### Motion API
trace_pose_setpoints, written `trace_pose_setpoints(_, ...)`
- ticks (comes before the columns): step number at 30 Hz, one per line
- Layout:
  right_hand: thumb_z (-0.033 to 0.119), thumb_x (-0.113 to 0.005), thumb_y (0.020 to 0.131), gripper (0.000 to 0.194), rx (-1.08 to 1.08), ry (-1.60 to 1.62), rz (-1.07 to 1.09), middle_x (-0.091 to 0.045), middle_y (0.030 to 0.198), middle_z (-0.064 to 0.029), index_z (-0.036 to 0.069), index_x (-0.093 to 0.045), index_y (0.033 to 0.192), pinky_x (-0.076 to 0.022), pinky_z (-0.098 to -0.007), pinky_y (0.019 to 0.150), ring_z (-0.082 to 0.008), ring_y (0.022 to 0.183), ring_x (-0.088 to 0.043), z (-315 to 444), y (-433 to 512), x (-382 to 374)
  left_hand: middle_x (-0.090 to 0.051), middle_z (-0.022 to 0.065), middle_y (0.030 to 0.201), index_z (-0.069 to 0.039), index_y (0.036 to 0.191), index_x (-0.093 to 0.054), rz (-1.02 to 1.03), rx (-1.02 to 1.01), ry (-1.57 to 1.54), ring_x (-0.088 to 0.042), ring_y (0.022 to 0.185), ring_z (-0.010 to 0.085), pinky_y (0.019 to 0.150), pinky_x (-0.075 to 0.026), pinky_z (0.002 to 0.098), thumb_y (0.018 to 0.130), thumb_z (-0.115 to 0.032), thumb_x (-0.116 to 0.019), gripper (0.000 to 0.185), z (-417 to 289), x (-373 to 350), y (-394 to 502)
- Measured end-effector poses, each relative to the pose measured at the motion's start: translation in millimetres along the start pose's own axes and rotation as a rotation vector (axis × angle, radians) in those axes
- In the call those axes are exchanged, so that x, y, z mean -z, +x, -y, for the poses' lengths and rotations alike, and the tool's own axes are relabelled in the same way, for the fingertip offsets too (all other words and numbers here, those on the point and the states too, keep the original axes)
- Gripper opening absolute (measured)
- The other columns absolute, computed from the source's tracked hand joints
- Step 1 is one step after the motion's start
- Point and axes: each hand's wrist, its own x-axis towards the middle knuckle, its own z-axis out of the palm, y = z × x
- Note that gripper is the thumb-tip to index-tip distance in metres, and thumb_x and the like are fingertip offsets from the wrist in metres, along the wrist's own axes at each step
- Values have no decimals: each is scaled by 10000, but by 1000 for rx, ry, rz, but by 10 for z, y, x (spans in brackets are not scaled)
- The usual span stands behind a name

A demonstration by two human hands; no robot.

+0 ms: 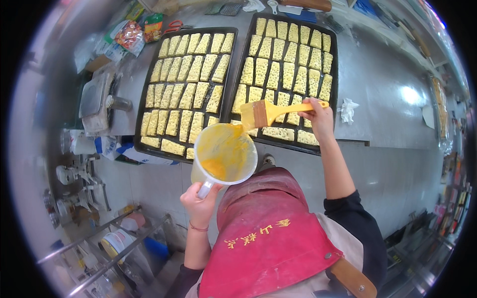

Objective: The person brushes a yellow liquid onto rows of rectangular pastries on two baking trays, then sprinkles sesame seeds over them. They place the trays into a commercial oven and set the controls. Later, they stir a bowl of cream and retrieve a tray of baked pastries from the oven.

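Note:
My left hand [201,203] grips the handle of a translucent plastic measuring jug [225,153], tilted, with orange-yellow liquid [214,168] low inside and smeared on its wall. My right hand [319,120] holds the yellow handle of a wide pastry brush [257,114], whose wet bristles are at the jug's far rim. Beyond the jug lie two dark baking trays, the left one [230,74] and the right one [334,80], side by side. Both bear rows of pale yellow dough strips [273,74] dotted with holes; several on the right tray look glossy.
A crumpled tissue [348,110] lies right of the trays on the metal worktop [380,89]. A scale [93,97], a metal canister [118,103], food packets [128,35] and red-handled scissors [174,27] stand or lie at the left. A metal rack [123,253] is at lower left.

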Motion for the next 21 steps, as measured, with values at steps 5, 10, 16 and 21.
trace_pose_setpoints(5,188,-594,924,264,-167,-201,170,-659,898,-124,-66,-639,980,-589,-266,675,-208,757,-695,-453,344,-320,-526,52,540,12,704,-600,-88,66,-40,-443,519,69,470,-403,258,706,-186,-861,328,-63,17,-153)
trace_pose_setpoints(10,201,-594,926,279,-16,-529,150,-682,835,-105,-67,-652,976,-529,-229,595,-170,717,-703,-292,315,-89,-546,20,561,16,718,-608,-129,119,-66,-451,546,51,491,-410,240,714,-168,-858,310,-72,97,-275)
trace_pose_setpoints(16,162,-586,944,236,-36,-909,288,-669,787,-71,-67,-645,955,-515,-217,583,-118,700,-674,248,49,236,-558,-11,588,14,728,-611,-127,159,-141,-462,573,39,510,-407,222,732,-163,-847,295,-93,31,-278)
trace_pose_setpoints(21,217,-578,934,246,138,-976,220,-672,726,-143,-10,-669,963,-511,-304,606,-229,709,-698,474,-256,416,-562,-15,601,12,722,-609,-48,147,-153,-462,582,36,507,-397,217,739,-160,-842,290,-194,2,-118)
